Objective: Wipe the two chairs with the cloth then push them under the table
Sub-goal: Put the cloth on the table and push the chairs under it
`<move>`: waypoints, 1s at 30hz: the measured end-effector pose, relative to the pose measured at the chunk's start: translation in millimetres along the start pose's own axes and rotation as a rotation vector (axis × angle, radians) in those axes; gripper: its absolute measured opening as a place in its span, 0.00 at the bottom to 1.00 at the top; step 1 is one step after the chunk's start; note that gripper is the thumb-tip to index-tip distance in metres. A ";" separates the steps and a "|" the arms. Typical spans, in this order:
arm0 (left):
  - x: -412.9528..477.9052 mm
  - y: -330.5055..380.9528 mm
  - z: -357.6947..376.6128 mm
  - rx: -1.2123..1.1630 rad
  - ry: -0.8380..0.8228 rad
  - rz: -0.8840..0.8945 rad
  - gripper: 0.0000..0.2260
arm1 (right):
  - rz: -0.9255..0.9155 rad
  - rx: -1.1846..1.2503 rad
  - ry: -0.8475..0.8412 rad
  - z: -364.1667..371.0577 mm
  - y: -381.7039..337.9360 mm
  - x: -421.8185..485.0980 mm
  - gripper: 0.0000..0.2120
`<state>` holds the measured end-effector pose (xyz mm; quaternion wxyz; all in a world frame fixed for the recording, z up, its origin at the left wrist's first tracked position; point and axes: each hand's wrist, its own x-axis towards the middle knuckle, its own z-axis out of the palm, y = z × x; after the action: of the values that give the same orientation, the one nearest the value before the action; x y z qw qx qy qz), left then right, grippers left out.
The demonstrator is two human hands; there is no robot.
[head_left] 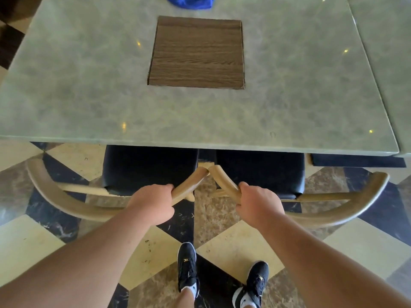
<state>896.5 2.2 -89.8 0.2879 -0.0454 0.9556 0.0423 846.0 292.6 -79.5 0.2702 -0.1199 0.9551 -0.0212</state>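
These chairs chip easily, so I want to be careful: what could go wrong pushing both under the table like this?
1. The inner rail ends of the left chair and right chair seem to meet between the seats; pushing both at once may scrape them together.
2. The left hand and right hand grip those rails near the table edge, so fingers could get pinched if the rails reach it.
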 end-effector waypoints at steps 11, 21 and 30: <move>2.4 -4.4 3.1 -0.005 -0.037 0.018 0.14 | 0.006 -0.001 -0.002 1.9 -0.1 1.9 0.12; 2.2 -6.3 1.8 -0.011 -0.016 0.023 0.13 | -0.010 0.010 0.020 3.0 3.4 -1.2 0.12; 2.6 -7.0 5.3 -0.003 0.020 0.025 0.12 | 0.005 -0.010 -0.021 18.2 -5.2 -12.9 0.13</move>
<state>898.0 -4.3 -96.0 0.2777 -0.0344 0.9589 0.0469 867.2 291.1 -87.9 0.2795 -0.1193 0.9526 -0.0144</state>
